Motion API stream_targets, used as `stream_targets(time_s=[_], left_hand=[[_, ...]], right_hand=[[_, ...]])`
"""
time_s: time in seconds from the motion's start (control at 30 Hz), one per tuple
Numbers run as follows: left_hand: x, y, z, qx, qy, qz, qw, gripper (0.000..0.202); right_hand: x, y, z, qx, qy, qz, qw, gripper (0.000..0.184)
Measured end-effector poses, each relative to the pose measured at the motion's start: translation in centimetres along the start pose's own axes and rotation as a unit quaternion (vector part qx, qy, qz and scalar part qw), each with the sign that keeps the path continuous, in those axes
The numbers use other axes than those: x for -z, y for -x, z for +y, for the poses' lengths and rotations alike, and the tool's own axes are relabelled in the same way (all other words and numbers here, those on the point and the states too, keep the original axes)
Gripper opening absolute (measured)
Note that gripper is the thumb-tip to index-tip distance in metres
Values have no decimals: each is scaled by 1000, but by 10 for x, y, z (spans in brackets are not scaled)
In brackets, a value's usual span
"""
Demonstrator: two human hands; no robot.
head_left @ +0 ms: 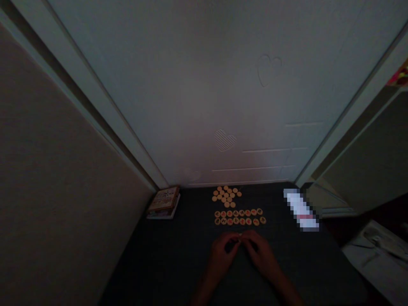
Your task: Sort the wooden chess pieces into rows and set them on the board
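My left hand (223, 251) and my right hand (259, 250) meet over the dark table (178, 263), fingertips curled together around a small pale piece (240, 236) that I can barely make out. Just beyond the fingers lie two neat rows of round wooden pieces (239, 217) with red and dark marks. Farther back a loose cluster of plain round wooden pieces (226, 196) lies near the wall. The scene is dim.
A small stack of books or boxes (164, 202) sits at the table's back left corner. A blurred white object (301, 209) lies at the back right. A pale wall (223, 106) rises right behind the table. Light-coloured items (376, 250) lie off the right edge.
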State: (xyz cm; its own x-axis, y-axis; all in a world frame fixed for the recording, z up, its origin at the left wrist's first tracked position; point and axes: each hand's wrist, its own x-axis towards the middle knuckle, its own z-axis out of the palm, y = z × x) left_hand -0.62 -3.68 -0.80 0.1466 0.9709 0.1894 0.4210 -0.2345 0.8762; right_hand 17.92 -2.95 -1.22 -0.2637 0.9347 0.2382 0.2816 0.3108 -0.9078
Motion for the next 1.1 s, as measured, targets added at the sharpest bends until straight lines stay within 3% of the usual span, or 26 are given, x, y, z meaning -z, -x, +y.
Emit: stream_targets(time_s=[0.17, 0.83, 1.1], left_hand=[[-1, -1, -1, 0, -12, 6, 1000, 18], [-1, 1, -2, -6, -17, 13, 1000, 24], [-2, 1, -2, -5, -21, 24, 999, 26]], right_hand=[[2, 1, 0, 24, 16, -13, 1000, 26], [0, 3, 2, 25, 41, 40, 998, 23], [2, 1, -1, 16, 35, 6, 999, 27]])
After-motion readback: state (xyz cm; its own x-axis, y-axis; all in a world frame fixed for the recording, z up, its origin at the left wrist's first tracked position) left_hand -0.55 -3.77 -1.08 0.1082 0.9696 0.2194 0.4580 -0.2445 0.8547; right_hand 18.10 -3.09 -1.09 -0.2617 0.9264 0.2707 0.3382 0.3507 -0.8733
